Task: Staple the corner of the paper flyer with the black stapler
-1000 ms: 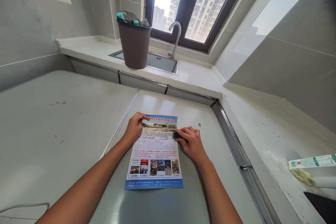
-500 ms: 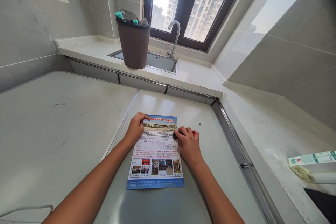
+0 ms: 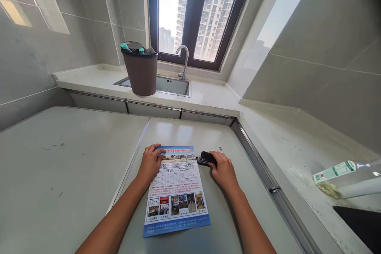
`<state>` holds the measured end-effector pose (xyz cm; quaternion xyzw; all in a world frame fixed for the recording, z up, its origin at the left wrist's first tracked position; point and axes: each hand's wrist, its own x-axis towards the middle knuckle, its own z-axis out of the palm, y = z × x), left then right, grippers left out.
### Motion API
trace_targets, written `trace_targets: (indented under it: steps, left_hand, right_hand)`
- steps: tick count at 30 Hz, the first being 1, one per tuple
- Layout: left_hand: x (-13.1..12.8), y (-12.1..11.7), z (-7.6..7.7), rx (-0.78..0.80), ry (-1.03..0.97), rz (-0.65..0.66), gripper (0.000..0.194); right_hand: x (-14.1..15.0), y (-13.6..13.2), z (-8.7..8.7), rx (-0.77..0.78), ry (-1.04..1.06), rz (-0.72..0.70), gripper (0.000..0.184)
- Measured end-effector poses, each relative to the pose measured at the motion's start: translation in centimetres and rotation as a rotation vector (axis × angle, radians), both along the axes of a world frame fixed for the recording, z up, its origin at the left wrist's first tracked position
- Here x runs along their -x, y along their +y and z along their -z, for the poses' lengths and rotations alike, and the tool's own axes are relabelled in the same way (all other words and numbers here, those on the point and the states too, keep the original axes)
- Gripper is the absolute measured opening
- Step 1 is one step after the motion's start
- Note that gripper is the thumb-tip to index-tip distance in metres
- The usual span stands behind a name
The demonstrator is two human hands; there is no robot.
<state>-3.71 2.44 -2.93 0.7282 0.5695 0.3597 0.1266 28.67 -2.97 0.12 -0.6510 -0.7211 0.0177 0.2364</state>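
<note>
Black stapler (image 3: 205, 158) is pinched by the right hand (image 3: 223, 170), beside the right edge of the printed flyer (image 3: 177, 184) at lower centre of the frame; the left hand (image 3: 150, 165), fingers slightly spread, rests on its upper left, probably so that the paper does not slide.

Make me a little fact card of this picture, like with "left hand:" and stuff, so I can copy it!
Left hand: at the upper left edge of a flyer
Right hand: holding a black stapler
Stapler: mouth open, by the flyer's right edge
Flyer: lying on a pale tabletop, blue bands top and bottom
Back counter: brown bin, sink, silver tap
Behind: window
</note>
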Motion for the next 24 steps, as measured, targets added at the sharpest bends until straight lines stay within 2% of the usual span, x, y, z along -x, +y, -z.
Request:
trace_targets:
  steps: [5, 8, 12, 16, 20, 24]
  left_hand:
    - [0.2, 0.1, 0.2, -0.002, -0.04, -0.032, 0.021]
    - [0.3, 0.2, -0.1, -0.013, -0.134, -0.053, 0.022]
    - [0.4, 0.2, -0.7, -0.038, -0.287, -0.104, 0.028]
    - [0.5, 0.2, -1.1, -0.028, -0.308, -0.114, 0.028]
    - [0.5, 0.4, -0.9, -0.03, -0.29, -0.116, 0.027]
    - [0.6, 0.5, -0.7, -0.018, -0.273, -0.115, 0.028]
  right_hand:
    - [1.2, 0.1, 0.6, -0.18, -0.007, 0.16, 0.032]
    - [3.5, -0.7, -0.3, -0.27, -0.022, 0.134, 0.03]
    - [9.1, -2.5, -1.9, -0.151, 0.056, -0.012, 0.029]
    - [13.8, -3.3, -2.4, -0.032, 0.143, -0.093, 0.031]
    - [15.0, -3.1, -1.9, 0.02, 0.156, -0.127, 0.032]
    - [13.6, -3.9, -0.9, 0.007, 0.196, -0.124, 0.033]
